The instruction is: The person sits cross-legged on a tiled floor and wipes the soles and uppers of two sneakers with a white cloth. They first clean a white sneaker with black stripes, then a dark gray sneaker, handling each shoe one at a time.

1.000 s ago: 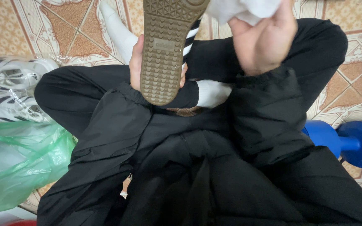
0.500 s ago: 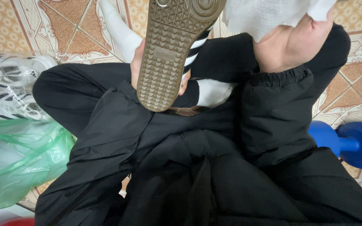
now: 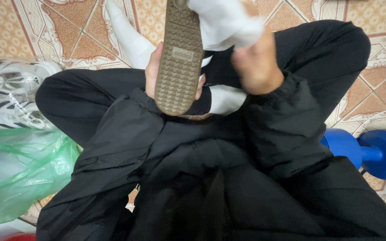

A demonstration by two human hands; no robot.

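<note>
My left hand [image 3: 153, 71] grips a shoe from behind, its brown ridged sole [image 3: 178, 62] turned up toward me. My right hand [image 3: 258, 67] holds a bunched white cloth [image 3: 224, 22] pressed against the right side of the shoe near its top. The hand is blurred. Both arms wear black jacket sleeves. My crossed legs in black trousers and white socks [image 3: 130, 38] lie under the shoe.
A pair of white and black sneakers in clear wrap [image 3: 10, 93] lies at the left on the patterned tile floor [image 3: 45, 27]. A green plastic bag [image 3: 18, 174] sits below them. A blue dumbbell [image 3: 371, 151] rests at the right.
The shoe has swung more upright and toward the centre. My right hand with the cloth has moved down and left along the shoe's side.
</note>
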